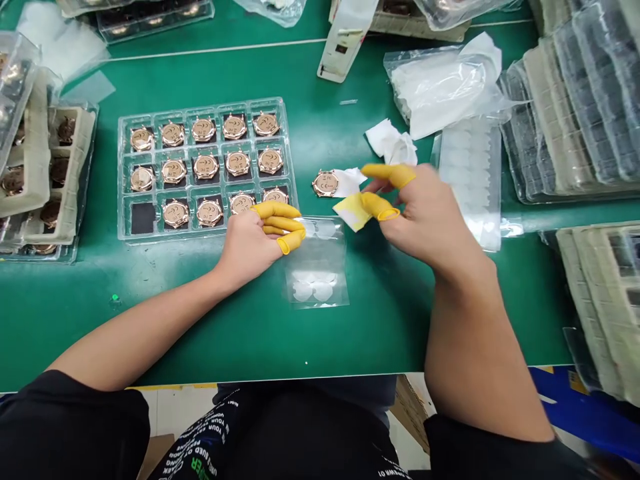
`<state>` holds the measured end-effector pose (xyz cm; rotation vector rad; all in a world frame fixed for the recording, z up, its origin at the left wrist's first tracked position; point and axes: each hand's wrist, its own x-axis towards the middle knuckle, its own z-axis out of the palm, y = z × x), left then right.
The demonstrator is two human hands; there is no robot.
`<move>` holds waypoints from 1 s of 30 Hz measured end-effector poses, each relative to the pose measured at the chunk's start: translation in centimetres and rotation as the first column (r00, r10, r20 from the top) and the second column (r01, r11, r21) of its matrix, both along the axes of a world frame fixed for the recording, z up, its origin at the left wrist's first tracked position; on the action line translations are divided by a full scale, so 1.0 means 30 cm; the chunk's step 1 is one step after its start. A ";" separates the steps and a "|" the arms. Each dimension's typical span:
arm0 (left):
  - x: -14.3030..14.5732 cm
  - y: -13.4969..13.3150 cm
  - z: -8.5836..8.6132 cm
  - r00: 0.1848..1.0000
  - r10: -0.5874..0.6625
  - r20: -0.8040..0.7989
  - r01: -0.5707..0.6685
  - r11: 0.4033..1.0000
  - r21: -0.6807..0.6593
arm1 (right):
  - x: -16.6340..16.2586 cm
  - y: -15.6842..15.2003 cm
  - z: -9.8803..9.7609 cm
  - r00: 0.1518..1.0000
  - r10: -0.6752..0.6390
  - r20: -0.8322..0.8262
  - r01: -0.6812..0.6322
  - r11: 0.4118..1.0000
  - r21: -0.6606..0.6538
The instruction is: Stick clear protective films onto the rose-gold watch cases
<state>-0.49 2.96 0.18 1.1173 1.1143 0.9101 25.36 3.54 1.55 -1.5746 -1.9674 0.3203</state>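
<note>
Yellow finger cots cover fingers on both hands. My left hand (pixel 265 233) is closed, its fingertips pinching the upper left edge of a clear sheet of round film stickers (pixel 317 263). To the right, my right hand (pixel 420 210) has its index finger and thumb apart. The thumb's tip meets a yellow-and-white piece of cloth or paper (pixel 353 212); whether other fingers grip it is hidden. Just beyond, a rose-gold watch case (pixel 325 183) lies back up beside a white tissue (pixel 350 181). A clear compartment tray (pixel 120 180) at the left holds several similar cases, with one front-left compartment showing only a black pad (pixel 143 218).
Stacked trays with watch parts (pixel 70 173) stand at the left edge. A bag of white tissues (pixel 445 83), a crumpled tissue (pixel 393 142) and another film sheet (pixel 473 173) lie beyond my right hand. More stacked trays (pixel 565 113) line the right side of the green table (pixel 240 333).
</note>
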 end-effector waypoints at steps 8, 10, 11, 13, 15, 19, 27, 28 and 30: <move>0.006 -0.013 0.011 0.999 -0.045 -0.004 0.044 0.998 -0.038 | -0.120 0.116 -0.036 0.974 -0.035 0.223 0.045 0.998 -0.040; 0.008 -0.014 0.003 0.998 -0.061 0.005 0.061 0.998 -0.021 | -0.154 0.138 -0.031 0.963 0.012 0.270 0.004 0.998 -0.060; 0.010 -0.015 -0.002 0.998 -0.068 0.009 0.068 0.998 -0.018 | -0.163 0.144 -0.025 0.962 0.010 0.271 0.008 0.998 -0.066; 0.012 -0.017 -0.011 0.996 -0.084 0.018 0.084 0.996 -0.012 | -0.165 0.146 -0.011 0.972 -0.004 0.236 0.019 0.998 -0.062; 0.014 -0.019 -0.021 0.994 -0.111 0.020 0.111 0.994 -0.010 | -0.154 0.147 0.004 0.994 -0.001 0.112 0.005 0.999 -0.035; 0.018 -0.019 -0.040 0.982 -0.186 -0.017 0.186 0.982 0.042 | -0.172 0.199 0.060 0.898 0.004 -0.440 -0.025 0.999 -0.042; -0.010 -0.011 -0.023 0.928 -0.258 -0.268 0.318 0.925 0.210 | -0.705 0.345 0.226 0.833 0.464 -0.302 -0.544 0.786 -0.292; -0.015 -0.009 -0.021 0.915 -0.261 -0.309 0.337 0.914 0.226 | -0.786 0.350 0.218 0.795 0.548 -0.261 -0.607 0.731 -0.312; -0.018 -0.006 -0.024 0.916 -0.224 -0.334 0.328 0.896 0.299 | -0.923 0.351 0.184 0.719 0.665 -0.203 -0.683 0.622 -0.382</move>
